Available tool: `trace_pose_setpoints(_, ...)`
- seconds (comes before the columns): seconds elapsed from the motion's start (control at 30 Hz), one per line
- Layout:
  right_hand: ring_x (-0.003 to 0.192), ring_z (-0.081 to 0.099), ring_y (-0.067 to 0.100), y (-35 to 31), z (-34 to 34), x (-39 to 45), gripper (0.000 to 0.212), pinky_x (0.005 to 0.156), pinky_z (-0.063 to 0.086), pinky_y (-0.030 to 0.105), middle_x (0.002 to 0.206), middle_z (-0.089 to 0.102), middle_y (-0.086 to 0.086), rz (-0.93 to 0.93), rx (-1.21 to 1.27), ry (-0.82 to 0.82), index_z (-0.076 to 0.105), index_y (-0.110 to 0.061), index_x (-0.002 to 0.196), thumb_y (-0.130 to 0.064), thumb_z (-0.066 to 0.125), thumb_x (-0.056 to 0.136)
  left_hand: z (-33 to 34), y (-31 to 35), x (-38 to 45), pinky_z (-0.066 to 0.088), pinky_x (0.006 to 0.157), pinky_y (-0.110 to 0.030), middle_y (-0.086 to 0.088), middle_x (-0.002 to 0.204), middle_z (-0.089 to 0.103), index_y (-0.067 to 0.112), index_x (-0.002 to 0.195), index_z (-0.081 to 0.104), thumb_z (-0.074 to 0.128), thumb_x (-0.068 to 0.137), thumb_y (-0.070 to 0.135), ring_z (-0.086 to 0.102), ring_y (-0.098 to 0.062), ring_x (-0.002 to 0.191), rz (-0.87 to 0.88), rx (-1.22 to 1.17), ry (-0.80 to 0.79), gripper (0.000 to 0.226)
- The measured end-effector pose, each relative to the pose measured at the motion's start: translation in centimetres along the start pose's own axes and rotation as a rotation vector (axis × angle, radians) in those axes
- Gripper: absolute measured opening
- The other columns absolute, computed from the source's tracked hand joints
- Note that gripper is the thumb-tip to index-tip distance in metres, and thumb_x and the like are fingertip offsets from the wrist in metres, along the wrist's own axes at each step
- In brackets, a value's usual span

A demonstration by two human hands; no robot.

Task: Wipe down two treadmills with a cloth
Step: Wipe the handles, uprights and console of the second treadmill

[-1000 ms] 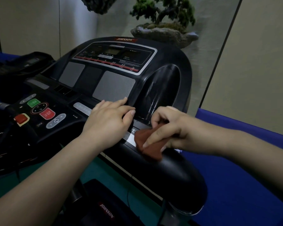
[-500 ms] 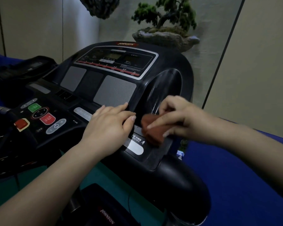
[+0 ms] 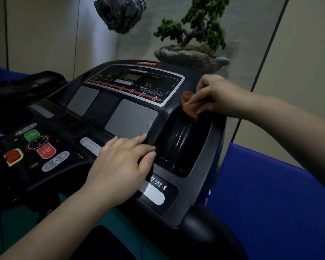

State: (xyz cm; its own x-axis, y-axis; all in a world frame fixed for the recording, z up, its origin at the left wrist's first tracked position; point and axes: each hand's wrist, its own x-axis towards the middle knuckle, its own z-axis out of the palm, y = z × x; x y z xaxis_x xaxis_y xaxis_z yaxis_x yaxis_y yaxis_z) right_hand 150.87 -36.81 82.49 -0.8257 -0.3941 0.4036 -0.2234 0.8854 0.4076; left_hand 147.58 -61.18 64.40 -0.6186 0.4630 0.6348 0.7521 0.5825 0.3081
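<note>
Right hand (image 3: 217,96) grasps cloth (image 3: 189,107) on treadmill console (image 3: 133,117); left hand (image 3: 124,164) rests flat; beige walls.

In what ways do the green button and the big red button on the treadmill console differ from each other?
Colour: the green button is green, while the red button is red. Place: the green button sits above the dark round control; the red button sits below it, nearer the person. Size: the red button looks somewhat larger than the green button. Both are rounded rectangles on the black console, left of the left hand, and neither is touched.
</note>
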Motion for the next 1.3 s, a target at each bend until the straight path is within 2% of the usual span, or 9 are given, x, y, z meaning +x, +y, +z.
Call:
trace_pose_setpoints(0.1,0.091,0.042,0.018,-1.8,1.1,0.3,0.036,0.078,0.036,0.029,0.096,0.051,0.002,-0.163,-0.025,-0.116,0.075,-0.024,0.101,-0.025,0.083,0.067,0.0,-0.1,0.0,0.009,0.116,-0.028,0.027,0.146,0.033,0.049,0.124,0.052,0.0,0.079,0.064,0.031,0.001,0.13,-0.004,-0.002,0.0,0.07)
trace_pose_setpoints(0.2,0.092,0.039,0.015,-2.3,1.1,0.5,0.034,0.078,0.039,0.031,0.096,0.048,-0.002,-0.288,-0.035,-0.207,0.075,-0.026,0.101,-0.028,0.082,0.068,0.1,-0.1,0.0,0.01,0.116,-0.028,0.027,0.146,0.033,0.049,0.124,0.052,0.0,0.078,0.064,0.031,0.002,0.129,-0.007,0.002,0.003,0.07)
trace_pose_setpoints(0.33,0.093,0.041,0.02,0.3,-1.0,1.6,0.035,0.083,0.046,0.044,0.098,0.047,0.001,-0.161,-0.035,-0.136,0.074,-0.024,0.104,-0.027,0.081,0.069,0.1,-0.1,0.0,0.011,0.116,-0.029,0.026,0.145,0.036,0.048,0.123,0.054,0.002,0.079,0.064,0.033,0.001,0.128,-0.005,-0.005,0.005,0.069)
trace_pose_setpoints(0.4,0.093,0.042,0.02,-0.6,-0.2,1.2,0.035,0.082,0.044,0.039,0.097,0.049,0.003,-0.167,-0.014,-0.141,0.075,-0.025,0.102,-0.028,0.082,0.068,0.2,-0.1,0.0,0.01,0.116,-0.029,0.026,0.145,0.035,0.049,0.123,0.053,0.002,0.08,0.064,0.033,0.001,0.128,-0.007,0.003,0.004,0.069)
trace_pose_setpoints(0.53,0.093,0.042,0.017,-3.3,1.9,0.9,0.032,0.078,0.038,0.029,0.1,0.053,0.001,-0.341,-0.026,-0.304,0.074,-0.03,0.102,-0.034,0.078,0.071,0.2,-0.1,0.0,0.011,0.116,-0.029,0.027,0.145,0.035,0.049,0.123,0.053,0.001,0.079,0.064,0.032,0.001,0.128,-0.008,0.005,0.009,0.07)
trace_pose_setpoints(0.73,0.092,0.04,0.017,0.4,-0.4,1.8,0.037,0.08,0.035,0.028,0.095,0.046,-0.001,-0.168,0.0,-0.125,0.074,-0.025,0.104,-0.027,0.081,0.068,0.3,-0.1,0.1,0.012,0.115,-0.028,0.027,0.145,0.036,0.049,0.122,0.055,0.002,0.08,0.065,0.033,0.001,0.126,-0.004,0.004,0.01,0.069)
trace_pose_setpoints(1.0,0.092,0.039,0.013,-2.3,1.3,1.8,0.032,0.077,0.035,0.026,0.095,0.046,-0.003,-0.328,0.001,-0.21,0.075,-0.024,0.101,-0.027,0.081,0.069,0.3,-0.1,0.1,0.014,0.115,-0.03,0.026,0.145,0.037,0.049,0.122,0.055,0.002,0.079,0.065,0.035,0.0,0.125,-0.007,0.005,0.017,0.07)
trace_pose_setpoints(1.17,0.092,0.042,0.015,0.3,-0.7,1.7,0.039,0.079,0.035,0.025,0.096,0.047,0.004,-0.063,0.04,-0.045,0.074,-0.019,0.105,-0.021,0.082,0.067,0.5,-0.2,0.0,0.015,0.114,-0.031,0.02,0.144,0.04,0.05,0.121,0.056,0.005,0.081,0.064,0.035,-0.006,0.127,-0.022,0.02,0.044,0.066)
trace_pose_setpoints(1.3,0.09,0.039,0.014,-3.1,1.7,0.6,0.034,0.076,0.034,0.026,0.094,0.047,-0.002,-0.246,-0.014,-0.174,0.075,-0.026,0.101,-0.03,0.081,0.068,0.6,-0.3,0.0,0.014,0.114,-0.032,0.02,0.143,0.042,0.051,0.119,0.056,0.006,0.08,0.065,0.034,-0.006,0.128,-0.032,0.024,0.051,0.065)
